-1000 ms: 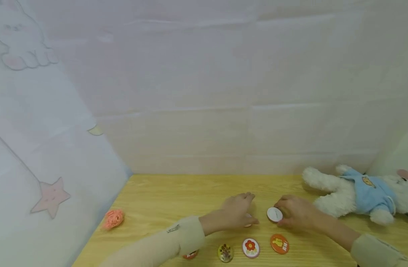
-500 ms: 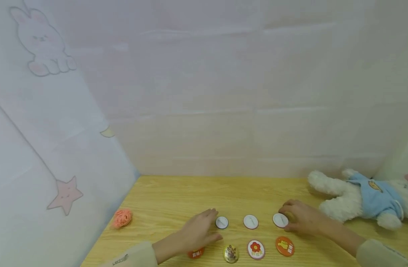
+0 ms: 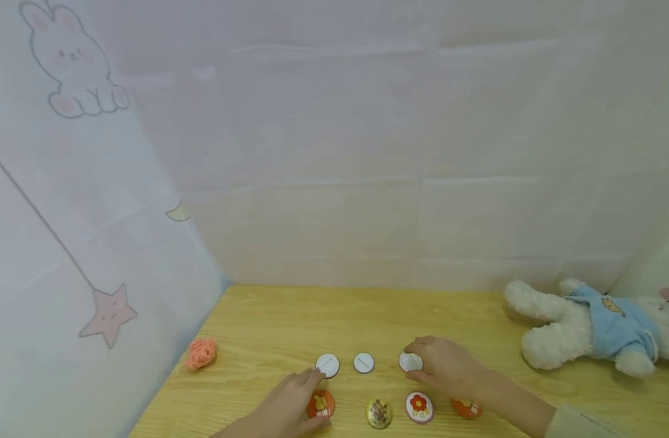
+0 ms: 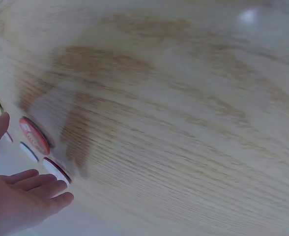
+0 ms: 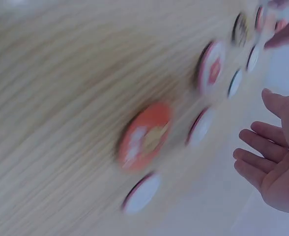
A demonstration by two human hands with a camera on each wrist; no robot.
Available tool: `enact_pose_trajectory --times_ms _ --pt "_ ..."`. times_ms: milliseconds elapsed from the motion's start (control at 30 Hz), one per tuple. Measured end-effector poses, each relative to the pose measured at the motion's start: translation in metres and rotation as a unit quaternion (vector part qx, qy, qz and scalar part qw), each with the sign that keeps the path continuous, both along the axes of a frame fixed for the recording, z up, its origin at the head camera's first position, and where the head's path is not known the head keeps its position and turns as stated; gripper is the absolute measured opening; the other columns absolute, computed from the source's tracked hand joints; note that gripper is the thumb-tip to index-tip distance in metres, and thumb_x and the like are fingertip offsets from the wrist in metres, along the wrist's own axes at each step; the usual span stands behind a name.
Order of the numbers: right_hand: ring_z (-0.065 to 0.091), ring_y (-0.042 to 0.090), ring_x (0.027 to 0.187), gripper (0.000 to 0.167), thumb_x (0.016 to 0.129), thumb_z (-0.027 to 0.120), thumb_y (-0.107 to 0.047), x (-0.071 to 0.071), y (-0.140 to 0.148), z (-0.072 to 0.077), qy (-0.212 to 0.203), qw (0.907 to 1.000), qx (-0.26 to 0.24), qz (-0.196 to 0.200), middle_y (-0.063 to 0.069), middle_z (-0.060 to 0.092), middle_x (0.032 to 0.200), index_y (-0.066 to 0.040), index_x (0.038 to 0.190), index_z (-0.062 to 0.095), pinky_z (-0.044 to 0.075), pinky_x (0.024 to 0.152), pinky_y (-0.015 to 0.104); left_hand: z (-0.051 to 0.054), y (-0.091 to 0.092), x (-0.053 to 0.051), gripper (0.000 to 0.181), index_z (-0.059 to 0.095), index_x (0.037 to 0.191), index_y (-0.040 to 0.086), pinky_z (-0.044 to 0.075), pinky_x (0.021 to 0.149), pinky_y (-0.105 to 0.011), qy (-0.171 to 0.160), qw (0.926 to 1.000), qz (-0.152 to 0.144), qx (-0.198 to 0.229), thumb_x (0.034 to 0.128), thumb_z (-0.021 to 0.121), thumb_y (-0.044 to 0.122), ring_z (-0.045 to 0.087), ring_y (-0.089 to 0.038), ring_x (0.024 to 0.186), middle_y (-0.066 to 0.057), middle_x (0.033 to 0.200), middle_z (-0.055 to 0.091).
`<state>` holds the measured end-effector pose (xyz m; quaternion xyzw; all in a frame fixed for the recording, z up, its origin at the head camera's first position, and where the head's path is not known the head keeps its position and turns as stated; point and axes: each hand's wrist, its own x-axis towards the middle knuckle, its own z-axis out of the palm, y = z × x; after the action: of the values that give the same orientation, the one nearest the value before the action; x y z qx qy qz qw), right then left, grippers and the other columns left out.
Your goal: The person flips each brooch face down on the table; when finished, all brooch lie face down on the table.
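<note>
Nearest, on the front of the table (image 3: 290,319), find the face-up row, left to right: left thumbs-up badge (image 3: 320,403), yellow badge (image 3: 378,415), flower badge (image 3: 419,407) and right thumbs-up badge (image 3: 467,410), the last partly hidden by the right forearm (image 3: 512,398). Use this row as a guide; avoid knocking it with thumb or sleeve.

Just beyond, keep the left hand (image 3: 287,403) light: fingers extended, thumb spread away, nothing clamped, tips at the near edge of the left white-backed badge (image 3: 327,365). Cannot tell whether pressing or merely resting. Looks, as a judgement, like evening out the white-backed row; nudge with flat fingertips in small strokes, to avoid tipping the rim.

Keep the right hand (image 3: 449,368) equally loose, thumb and forefinger parted around the third white-backed badge (image 3: 411,361), without any visible pinch. Adjust evenly from both sides, then lift straight up, sparing the end white-backed badge (image 5: 141,193), hidden behind that hand in the head view. Take the second white-backed badge (image 3: 364,363), between the hands, as a level mark.

Farther out, steer clear of the pink yarn ball (image 3: 201,353) at left and the plush toy (image 3: 621,328) lying at right.
</note>
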<state>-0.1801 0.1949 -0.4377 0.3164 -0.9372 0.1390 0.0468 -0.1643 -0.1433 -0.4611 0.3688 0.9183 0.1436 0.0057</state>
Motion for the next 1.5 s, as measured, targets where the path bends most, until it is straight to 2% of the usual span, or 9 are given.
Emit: enact_pose_trajectory --times_ms 167,333,467,567,700,900,1100,1333,1500 --pt "0.065 0.021 0.102 0.036 0.088 0.073 -0.031 0.008 -0.056 -0.001 -0.01 0.9982 0.006 0.06 0.004 0.067 0.11 -0.006 0.114 0.068 0.056 0.081 0.033 -0.006 -0.008 0.001 0.067 0.057 0.127 -0.003 0.049 0.093 -0.052 -0.021 0.9997 -0.003 -0.013 0.0832 0.076 0.043 0.056 -0.04 0.118 -0.025 0.131 0.056" --pt "0.063 0.005 0.091 0.036 0.087 0.074 -0.035 0.012 -0.095 -0.012 -0.02 0.9945 0.042 0.094 -0.004 0.069 0.103 -0.009 0.11 0.069 0.053 0.075 0.022 -0.014 -0.012 0.002 0.068 0.06 0.126 -0.006 0.05 0.093 -0.046 -0.02 0.9985 -0.02 -0.046 0.0871 0.069 0.049 0.055 -0.04 0.119 -0.026 0.13 0.057" --pt "0.05 -0.001 0.068 0.022 0.083 0.075 -0.035 0.016 -0.113 -0.022 -0.03 0.9932 0.051 0.1 -0.016 0.059 0.08 -0.016 0.092 0.068 0.043 0.059 0.018 -0.02 -0.011 0.003 0.065 0.06 0.124 -0.007 0.051 0.093 -0.043 -0.01 0.9985 -0.02 -0.05 0.0876 0.07 0.045 0.056 -0.038 0.119 -0.024 0.128 0.059" --pt "0.037 0.001 0.058 0.019 0.08 0.076 -0.031 0.018 -0.118 -0.026 -0.022 0.9927 0.046 0.109 -0.018 0.045 0.069 -0.019 0.081 0.062 0.034 0.052 0.017 -0.022 -0.009 0.004 0.061 0.062 0.122 -0.005 0.051 0.093 -0.043 0.005 0.9991 0.004 -0.042 0.0858 0.073 0.043 0.057 -0.036 0.118 -0.021 0.126 0.06" --pt "0.036 -0.001 0.058 0.017 0.078 0.075 -0.028 0.018 -0.118 -0.03 0.015 0.991 0.043 0.126 -0.018 0.044 0.068 -0.018 0.079 0.061 0.032 0.052 0.015 -0.023 -0.01 0.005 0.066 0.062 0.121 -0.004 0.051 0.092 -0.044 0.018 0.9988 0.026 -0.038 0.0851 0.071 0.05 0.058 -0.037 0.116 -0.02 0.125 0.06" --pt "0.034 -0.001 0.056 0.019 0.075 0.075 -0.024 0.016 -0.117 -0.033 0.033 0.9918 0.028 0.12 -0.018 0.041 0.067 -0.019 0.073 0.057 0.031 0.05 0.015 -0.021 -0.009 0.002 0.059 0.065 0.117 -0.001 0.052 0.09 -0.046 0.036 0.9987 0.012 -0.034 0.0881 0.067 0.05 0.057 -0.036 0.116 -0.02 0.126 0.06" --pt "0.045 -0.004 0.065 0.015 0.076 0.076 -0.024 0.014 -0.12 -0.033 0.024 0.9926 0.037 0.113 -0.016 0.059 0.078 -0.018 0.082 0.065 0.042 0.056 0.016 -0.024 -0.005 0.001 0.053 0.064 0.116 -0.002 0.052 0.089 -0.045 0.07 0.9962 0.012 -0.05 0.0918 0.065 0.045 0.058 -0.032 0.115 -0.017 0.124 0.061" --pt "0.048 -0.004 0.067 0.017 0.076 0.076 -0.027 0.014 -0.124 -0.033 0.016 0.9933 0.047 0.105 -0.014 0.061 0.08 -0.017 0.083 0.065 0.044 0.057 0.016 -0.025 -0.005 0.002 0.053 0.062 0.116 -0.003 0.052 0.089 -0.044 0.07 0.9953 0.01 -0.066 0.0913 0.066 0.044 0.058 -0.03 0.114 -0.016 0.123 0.061" --pt "0.047 -0.003 0.066 0.022 0.074 0.078 -0.033 0.014 -0.126 -0.035 0.03 0.9931 0.051 0.101 -0.015 0.059 0.079 -0.019 0.081 0.063 0.042 0.055 0.016 -0.022 -0.005 0.001 0.047 0.063 0.113 0.0 0.053 0.086 -0.04 0.078 0.9957 -0.014 -0.048 0.0922 0.066 0.042 0.059 -0.023 0.108 -0.01 0.115 0.062"
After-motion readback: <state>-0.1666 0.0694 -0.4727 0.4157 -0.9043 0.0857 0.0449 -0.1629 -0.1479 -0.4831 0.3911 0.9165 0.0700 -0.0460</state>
